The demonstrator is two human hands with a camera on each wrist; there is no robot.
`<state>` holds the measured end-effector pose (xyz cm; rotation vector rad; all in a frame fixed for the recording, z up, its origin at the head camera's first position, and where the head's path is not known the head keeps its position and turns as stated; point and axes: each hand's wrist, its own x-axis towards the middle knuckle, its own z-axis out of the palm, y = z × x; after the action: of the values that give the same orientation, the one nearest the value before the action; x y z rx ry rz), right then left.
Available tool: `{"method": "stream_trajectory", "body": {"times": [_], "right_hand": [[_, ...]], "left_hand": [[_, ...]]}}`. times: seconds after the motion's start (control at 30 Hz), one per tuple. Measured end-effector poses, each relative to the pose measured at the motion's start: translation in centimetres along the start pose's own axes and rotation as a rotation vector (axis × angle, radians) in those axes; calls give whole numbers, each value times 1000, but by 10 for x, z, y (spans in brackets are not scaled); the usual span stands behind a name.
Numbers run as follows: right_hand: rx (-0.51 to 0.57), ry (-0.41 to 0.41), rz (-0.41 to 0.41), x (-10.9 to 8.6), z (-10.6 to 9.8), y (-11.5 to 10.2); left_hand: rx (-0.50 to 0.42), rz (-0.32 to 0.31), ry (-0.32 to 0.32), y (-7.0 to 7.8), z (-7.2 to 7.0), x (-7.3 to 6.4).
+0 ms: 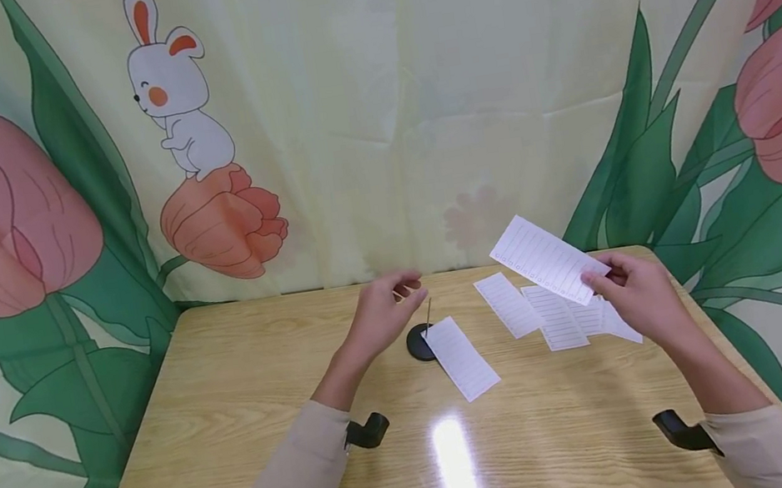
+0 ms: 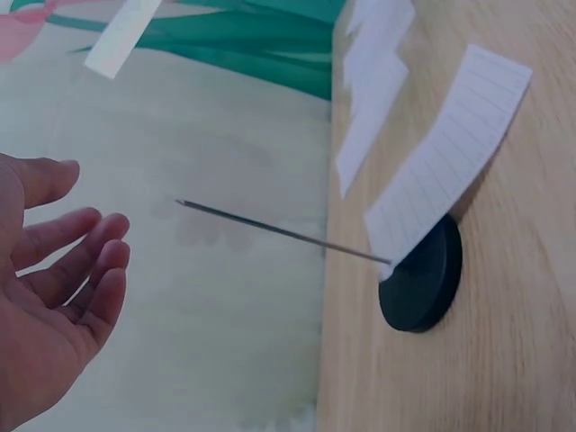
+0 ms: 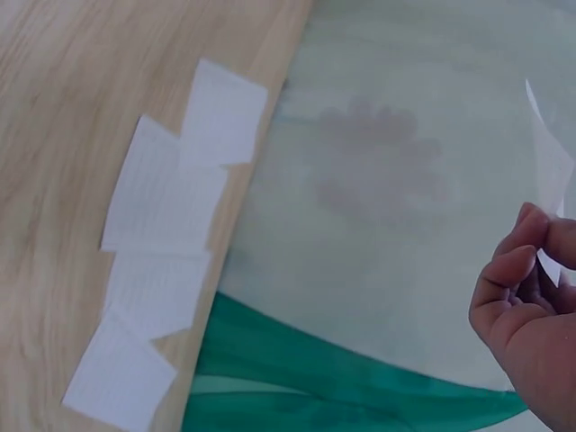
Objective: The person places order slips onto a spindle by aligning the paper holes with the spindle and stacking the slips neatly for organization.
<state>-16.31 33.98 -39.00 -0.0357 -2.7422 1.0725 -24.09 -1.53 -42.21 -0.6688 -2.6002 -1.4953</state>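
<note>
The right hand (image 1: pixel 637 296) pinches a printed paper slip (image 1: pixel 543 259) by one end, thumb against fingers, so most of the sheet juts out uncovered and clear of the surface (image 1: pixel 257 365). Holding it only at that end probably leaves the opposite end unobstructed. The left hand (image 1: pixel 387 308) hovers beside the spike (image 2: pixel 279 234) of a bill holder, its fingers loosely bent and gripping nothing, perhaps placed there to steady it if needed.

One pierced slip (image 1: pixel 463 358) sits low on the spike, caught near its end; the round base (image 2: pixel 436 288) props that end up, so the paper bends over the rim and slopes down to the surface. Four loose slips (image 1: pixel 555 316) lie in an overlapping row at the back right, within easy reach of the right hand.

The slips are thin, white, ruled rectangles, matte and slightly springy in look. The spike is a slim, dark, apparently metal rod with a sharp tip; its base is a smooth black disc, likely weighted. The surface shows pale, glossy wood grain before a softly creased, tulip-printed curtain (image 1: pixel 339 100).
</note>
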Motion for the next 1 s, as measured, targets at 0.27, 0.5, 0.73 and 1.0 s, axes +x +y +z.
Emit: {"method": "stream_trajectory", "body": {"times": [0.27, 0.5, 0.73, 1.0], "right_hand": [[60, -46, -47, 4, 13, -18], [83, -87, -73, 5, 25, -29], [81, -116, -70, 5, 32, -34], [96, -142, -69, 8, 40, -39]], "left_hand": [[-56, 20, 22, 15, 3, 8], [-144, -57, 31, 23, 4, 15], [-189, -76, 29, 26, 6, 17], [-203, -84, 23, 28, 8, 19]]}}
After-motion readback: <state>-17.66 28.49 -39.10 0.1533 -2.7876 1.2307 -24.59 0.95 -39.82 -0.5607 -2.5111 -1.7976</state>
